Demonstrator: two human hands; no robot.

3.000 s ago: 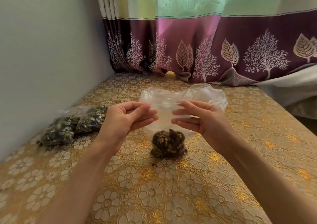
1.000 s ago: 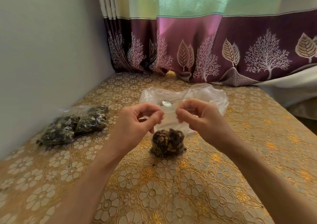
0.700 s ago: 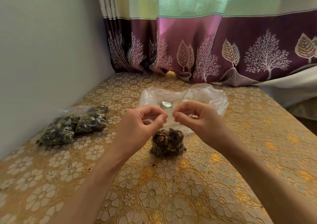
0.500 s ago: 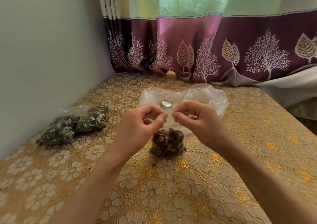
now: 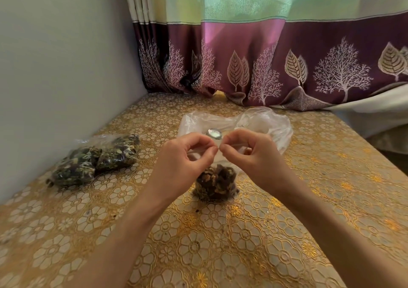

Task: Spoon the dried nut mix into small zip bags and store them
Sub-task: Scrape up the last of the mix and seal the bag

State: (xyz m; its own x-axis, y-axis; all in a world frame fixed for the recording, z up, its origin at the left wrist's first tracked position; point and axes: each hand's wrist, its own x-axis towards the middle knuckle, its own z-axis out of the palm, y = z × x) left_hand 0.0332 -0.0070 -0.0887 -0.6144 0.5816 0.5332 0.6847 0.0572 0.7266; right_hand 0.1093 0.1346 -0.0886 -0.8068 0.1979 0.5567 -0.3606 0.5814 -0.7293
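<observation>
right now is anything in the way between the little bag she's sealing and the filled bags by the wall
Nothing visible. Both hands, left hand and right hand, pinch the top of the small zip bag. Only bare patterned tablecloth lies between it and the filled bags to its left.

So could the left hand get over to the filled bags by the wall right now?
Probably not yet: the left hand pinches the small zip bag. Once it lets go, bare tablecloth leads to the filled bags.

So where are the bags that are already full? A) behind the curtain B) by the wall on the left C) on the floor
B: the full bags lie on the table beside the wall, left of the hands.
</observation>
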